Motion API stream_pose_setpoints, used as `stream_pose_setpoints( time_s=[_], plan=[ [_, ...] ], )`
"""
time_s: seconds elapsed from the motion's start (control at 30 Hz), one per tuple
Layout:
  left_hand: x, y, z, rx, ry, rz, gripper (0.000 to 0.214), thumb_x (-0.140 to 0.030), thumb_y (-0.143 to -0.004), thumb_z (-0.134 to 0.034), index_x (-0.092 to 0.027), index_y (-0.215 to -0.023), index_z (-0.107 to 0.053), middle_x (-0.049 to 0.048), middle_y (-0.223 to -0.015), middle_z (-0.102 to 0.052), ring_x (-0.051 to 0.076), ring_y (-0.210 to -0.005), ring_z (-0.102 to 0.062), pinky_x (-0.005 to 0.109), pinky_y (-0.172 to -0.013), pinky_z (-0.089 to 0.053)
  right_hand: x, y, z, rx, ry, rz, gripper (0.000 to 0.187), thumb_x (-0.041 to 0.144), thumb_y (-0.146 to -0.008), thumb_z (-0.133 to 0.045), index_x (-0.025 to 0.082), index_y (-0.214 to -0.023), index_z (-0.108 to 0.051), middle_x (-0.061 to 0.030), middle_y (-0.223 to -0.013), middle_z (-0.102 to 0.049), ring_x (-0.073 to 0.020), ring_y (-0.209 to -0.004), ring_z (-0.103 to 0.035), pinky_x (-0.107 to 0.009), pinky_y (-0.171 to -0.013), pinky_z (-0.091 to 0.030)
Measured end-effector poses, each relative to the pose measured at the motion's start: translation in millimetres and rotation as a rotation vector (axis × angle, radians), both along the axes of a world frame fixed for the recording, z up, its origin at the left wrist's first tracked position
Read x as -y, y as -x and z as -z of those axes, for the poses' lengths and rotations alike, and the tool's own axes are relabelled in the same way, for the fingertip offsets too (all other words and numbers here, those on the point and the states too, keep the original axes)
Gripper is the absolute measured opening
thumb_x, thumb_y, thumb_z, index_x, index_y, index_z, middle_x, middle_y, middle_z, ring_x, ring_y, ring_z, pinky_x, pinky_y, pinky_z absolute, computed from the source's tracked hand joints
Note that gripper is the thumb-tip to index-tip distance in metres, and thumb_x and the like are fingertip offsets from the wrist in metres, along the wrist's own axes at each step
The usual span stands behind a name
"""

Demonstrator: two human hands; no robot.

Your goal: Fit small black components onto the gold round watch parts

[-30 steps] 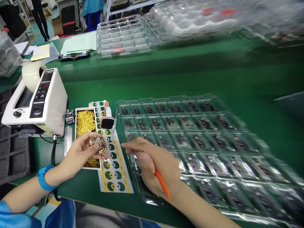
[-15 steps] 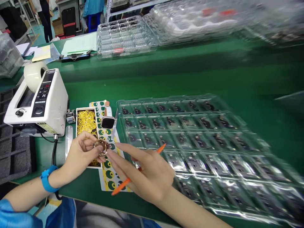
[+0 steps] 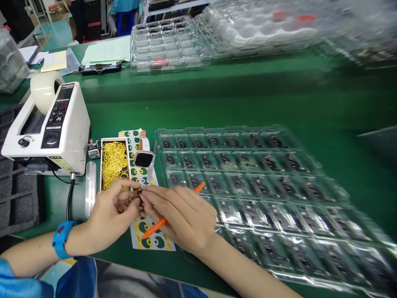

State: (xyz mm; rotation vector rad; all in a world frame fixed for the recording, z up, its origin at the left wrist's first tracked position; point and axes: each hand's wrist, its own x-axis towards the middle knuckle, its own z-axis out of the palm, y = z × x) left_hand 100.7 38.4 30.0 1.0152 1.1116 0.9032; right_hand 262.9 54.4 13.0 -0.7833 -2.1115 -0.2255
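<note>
In my left hand (image 3: pixel 113 213) I pinch a small round copper-coloured part (image 3: pixel 135 194), mostly covered by my fingers. My right hand (image 3: pixel 186 217) comes in from the right, thumb and fingertips pressed at the part's edge. An orange stick (image 3: pixel 158 227) with pointed ends lies across my right hand, held among the fingers. Just behind my left hand stands a narrow box (image 3: pixel 129 165) full of thin yellow rings (image 3: pixel 114 159). Under both hands lies a white sticker sheet (image 3: pixel 138 238) with green round shapes. A smartwatch (image 3: pixel 144 159) rests on the sheet's far end.
Right of my hands is a large clear tray (image 3: pixel 235 167) with small black parts in its compartments. Metal tweezers (image 3: pixel 151 165) and a clear strip (image 3: pixel 91 186) lie near the box. A white tape dispenser (image 3: pixel 70 128) stands left. More clear trays (image 3: pixel 170 45) sit behind.
Both hands have closed in on the round part, which has turned nearly edge-on. My right fingers have drawn together and curled against it, tilting the orange stick with them.
</note>
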Motion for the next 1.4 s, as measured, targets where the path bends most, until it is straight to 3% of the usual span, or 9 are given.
stream_pose_setpoints(
  time_s=[0.33,0.53,0.73,0.9,1.0,1.13,1.23,1.4],
  plan=[
    [0,0,2.8,-0.055,-0.025,0.015,0.018,-0.019,-0.079,-0.060,-0.018,-0.097,-0.058,-0.0012,-0.066,-0.065,0.014,-0.065,-0.065,0.026,-0.064,-0.054,-2,-2,-2.7,0.051,-0.014,-0.035,0.013,0.011,-0.094,-0.047,0.012,-0.092,-0.060,-0.0119,-0.086,-0.073,-0.0173,-0.061,-0.057,-0.031,-0.051,-0.041],
    [3,2,10.0,-0.070,-0.084,0.034,0.018,-0.018,-0.084,-0.056,-0.020,-0.102,-0.058,-0.0014,-0.068,-0.064,0.014,-0.068,-0.065,0.026,-0.066,-0.054,2,5,0.0,-0.035,0.030,0.025,0.006,0.006,-0.087,-0.057,0.009,-0.093,-0.059,-0.0134,-0.081,-0.072,-0.0191,-0.063,-0.058,-0.030,-0.052,-0.041],
    [-1,2,10.2,0.027,-0.004,-0.014,0.019,-0.022,-0.079,-0.066,-0.020,-0.093,-0.053,-0.0037,-0.066,-0.063,0.010,-0.061,-0.061,0.019,-0.059,-0.049,4,11,-0.2,-0.064,0.087,0.061,0.008,0.006,-0.087,-0.056,0.012,-0.092,-0.057,-0.0108,-0.081,-0.070,-0.0183,-0.066,-0.058,-0.028,-0.058,-0.046],
    [-12,3,7.1,0.135,0.033,-0.052,0.039,-0.041,-0.069,-0.078,-0.016,-0.074,-0.049,-0.0070,-0.055,-0.055,0.004,-0.049,-0.050,0.013,-0.049,-0.041,4,8,-6.2,-0.203,0.286,-0.039,0.003,0.015,-0.092,-0.049,0.017,-0.093,-0.051,-0.0063,-0.081,-0.064,-0.0163,-0.072,-0.063,-0.025,-0.062,-0.050],
    [-19,3,11.4,0.152,0.016,-0.044,0.050,-0.052,-0.060,-0.082,-0.016,-0.070,-0.049,-0.0083,-0.050,-0.051,0.003,-0.044,-0.044,0.013,-0.045,-0.038,-1,1,-8.7,-0.246,0.438,-0.089,0.010,0.019,-0.095,-0.043,0.020,-0.102,-0.051,-0.0039,-0.083,-0.062,-0.0148,-0.072,-0.063,-0.023,-0.060,-0.049],
    [-22,2,22.5,0.186,0.007,-0.030,0.058,-0.058,-0.051,-0.083,-0.016,-0.069,-0.048,-0.0061,-0.054,-0.056,0.006,-0.042,-0.050,0.015,-0.039,-0.040,-9,-4,-6.6,-0.212,0.669,-0.228,0.017,0.020,-0.097,-0.038,0.022,-0.090,-0.054,0.0001,-0.077,-0.061,-0.0127,-0.066,-0.060,-0.021,-0.061,-0.047],
    [-19,3,23.1,0.184,0.015,0.006,0.053,-0.053,-0.054,-0.083,-0.016,-0.071,-0.049,-0.0038,-0.059,-0.060,0.009,-0.042,-0.057,0.016,-0.036,-0.039,-12,-5,-5.2,-0.150,0.785,-0.241,0.019,0.026,-0.097,-0.039,0.022,-0.086,-0.054,0.0010,-0.071,-0.058,-0.0126,-0.058,-0.053,-0.022,-0.055,-0.042],
    [-15,7,10.6,0.109,0.068,0.064,0.033,-0.033,-0.064,-0.076,-0.017,-0.070,-0.048,-0.0059,-0.050,-0.055,0.008,-0.040,-0.056,0.013,-0.035,-0.033,-8,-5,-6.6,-0.097,0.776,-0.255,0.020,0.026,-0.097,-0.036,0.022,-0.082,-0.049,-0.0010,-0.075,-0.058,-0.0144,-0.063,-0.054,-0.024,-0.058,-0.041]
  ],
)
